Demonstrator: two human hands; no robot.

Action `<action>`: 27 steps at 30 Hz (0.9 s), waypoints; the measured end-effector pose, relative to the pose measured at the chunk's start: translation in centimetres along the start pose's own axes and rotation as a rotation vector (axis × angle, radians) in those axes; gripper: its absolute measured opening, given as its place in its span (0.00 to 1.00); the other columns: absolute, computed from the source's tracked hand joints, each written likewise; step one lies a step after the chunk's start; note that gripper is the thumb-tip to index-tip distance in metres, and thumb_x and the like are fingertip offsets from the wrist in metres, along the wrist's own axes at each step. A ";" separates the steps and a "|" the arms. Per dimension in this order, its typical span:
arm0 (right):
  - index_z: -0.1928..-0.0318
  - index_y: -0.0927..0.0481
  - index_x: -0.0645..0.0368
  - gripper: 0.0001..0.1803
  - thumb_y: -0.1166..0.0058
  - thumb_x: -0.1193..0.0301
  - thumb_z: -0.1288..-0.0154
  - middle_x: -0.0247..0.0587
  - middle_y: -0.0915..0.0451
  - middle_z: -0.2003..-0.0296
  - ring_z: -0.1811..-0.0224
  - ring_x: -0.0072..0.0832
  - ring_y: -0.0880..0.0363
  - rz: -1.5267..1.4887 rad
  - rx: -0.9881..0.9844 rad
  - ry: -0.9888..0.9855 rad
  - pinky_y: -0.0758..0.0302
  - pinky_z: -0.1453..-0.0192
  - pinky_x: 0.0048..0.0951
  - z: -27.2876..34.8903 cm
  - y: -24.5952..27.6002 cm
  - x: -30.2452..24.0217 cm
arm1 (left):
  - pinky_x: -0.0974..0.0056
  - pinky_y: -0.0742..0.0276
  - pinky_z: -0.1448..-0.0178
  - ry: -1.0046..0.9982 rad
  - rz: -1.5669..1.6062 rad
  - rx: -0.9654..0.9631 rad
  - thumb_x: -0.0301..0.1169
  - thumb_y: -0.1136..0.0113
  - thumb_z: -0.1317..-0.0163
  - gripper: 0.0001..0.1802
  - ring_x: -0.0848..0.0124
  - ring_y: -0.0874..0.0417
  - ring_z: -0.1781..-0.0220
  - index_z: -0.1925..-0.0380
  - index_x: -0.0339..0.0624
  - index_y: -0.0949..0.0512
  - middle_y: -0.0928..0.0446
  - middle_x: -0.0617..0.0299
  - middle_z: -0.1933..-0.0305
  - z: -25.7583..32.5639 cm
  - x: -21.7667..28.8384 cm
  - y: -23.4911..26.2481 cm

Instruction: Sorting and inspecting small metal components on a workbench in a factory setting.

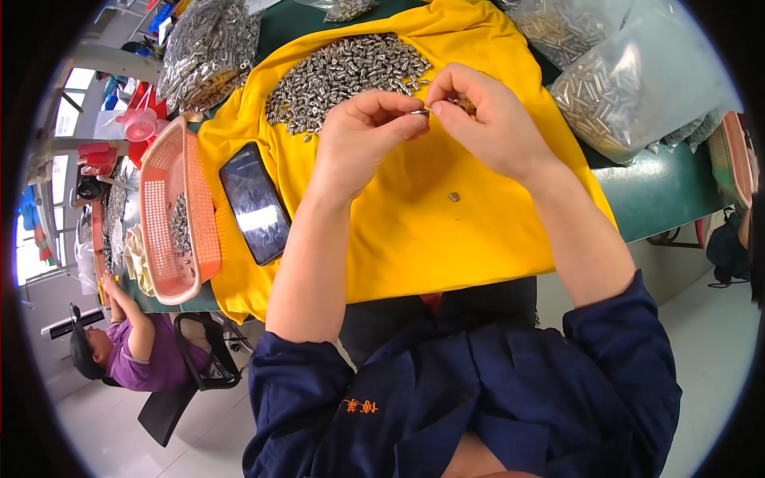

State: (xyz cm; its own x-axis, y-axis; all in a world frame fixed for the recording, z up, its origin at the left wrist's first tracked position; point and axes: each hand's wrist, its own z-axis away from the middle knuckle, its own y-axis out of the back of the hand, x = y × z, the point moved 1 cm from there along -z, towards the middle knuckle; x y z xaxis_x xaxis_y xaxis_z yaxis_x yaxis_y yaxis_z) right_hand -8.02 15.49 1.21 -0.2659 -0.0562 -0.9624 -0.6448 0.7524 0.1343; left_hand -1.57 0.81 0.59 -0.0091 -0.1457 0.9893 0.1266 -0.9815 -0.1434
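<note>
Yellow cloth (pixel 414 231) bearing a heap of small silver metal cylinders (pixel 343 72), beside a partly cropped orange mesh plastic basket (pixel 203 207) holding more; left hand (pixel 358 135) and right hand (pixel 486 115) pinch one barely discernible tiny silver cylinder (pixel 420 112) above the cloth.

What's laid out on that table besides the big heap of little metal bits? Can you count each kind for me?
Yellow cloth: 1
Orange mesh baskets, one at left, one at the right edge: 2
Dark phone: 1
Clear bags of metal parts: 3 clearly seen
Lone metal part on the cloth: 1
Total: 8
</note>
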 end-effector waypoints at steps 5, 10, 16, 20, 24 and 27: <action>0.72 0.33 0.61 0.03 0.56 0.75 0.48 0.40 0.31 0.82 0.82 0.27 0.34 0.345 0.025 0.219 0.37 0.78 0.25 0.2 -0.3 0.0 | 0.75 0.27 0.63 -0.017 -0.119 0.069 0.20 0.41 0.53 0.07 0.76 0.23 0.69 0.71 0.33 0.24 0.23 0.60 0.71 0.1 0.0 -0.4; 0.72 0.33 0.61 0.02 0.56 0.76 0.48 0.41 0.31 0.82 0.81 0.30 0.33 0.285 0.055 0.204 0.37 0.77 0.27 0.2 -0.7 0.4 | 0.77 0.28 0.64 -0.029 -0.081 0.072 0.20 0.41 0.53 0.06 0.78 0.24 0.70 0.72 0.33 0.24 0.23 0.61 0.72 0.1 -0.3 -0.3; 0.71 0.33 0.61 0.03 0.56 0.75 0.48 0.39 0.33 0.82 0.81 0.25 0.35 0.263 0.027 0.169 0.38 0.76 0.24 0.2 -0.7 0.3 | 0.77 0.30 0.67 -0.020 -0.297 0.078 0.23 0.42 0.53 0.05 0.80 0.25 0.73 0.73 0.35 0.24 0.24 0.65 0.74 -0.2 -0.9 0.7; 0.70 0.31 0.62 0.05 0.54 0.73 0.46 0.31 0.33 0.80 0.79 0.16 0.38 -0.010 0.182 -0.042 0.39 0.76 0.19 -0.3 1.4 0.4 | 0.76 0.29 0.64 -0.008 -0.382 0.157 0.22 0.45 0.51 0.06 0.79 0.25 0.71 0.71 0.34 0.26 0.25 0.64 0.73 -0.2 -0.2 1.3; 0.70 0.31 0.62 0.04 0.55 0.74 0.45 0.29 0.33 0.80 0.79 0.13 0.40 0.082 0.165 0.041 0.40 0.76 0.17 -0.3 0.4 1.0 | 0.76 0.29 0.59 -0.011 -0.355 0.012 0.20 0.49 0.48 0.13 0.76 0.23 0.64 0.61 0.33 0.27 0.24 0.60 0.67 0.2 -0.8 0.0; 0.70 0.31 0.62 0.04 0.55 0.74 0.45 0.28 0.33 0.80 0.80 0.12 0.40 0.086 0.156 0.050 0.41 0.77 0.16 -0.2 0.4 0.9 | 0.75 0.29 0.60 -0.054 -0.551 0.055 0.22 0.47 0.49 0.10 0.76 0.23 0.66 0.64 0.35 0.25 0.23 0.60 0.67 0.2 -0.4 0.1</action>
State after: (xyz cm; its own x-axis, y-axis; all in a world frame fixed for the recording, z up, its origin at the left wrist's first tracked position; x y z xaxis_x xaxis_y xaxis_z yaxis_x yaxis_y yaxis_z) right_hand -8.65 15.59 0.49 -0.3528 -0.0163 -0.9355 -0.4998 0.8485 0.1737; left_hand -1.32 0.85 0.20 -0.0381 0.3950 0.9179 0.1688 -0.9028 0.3955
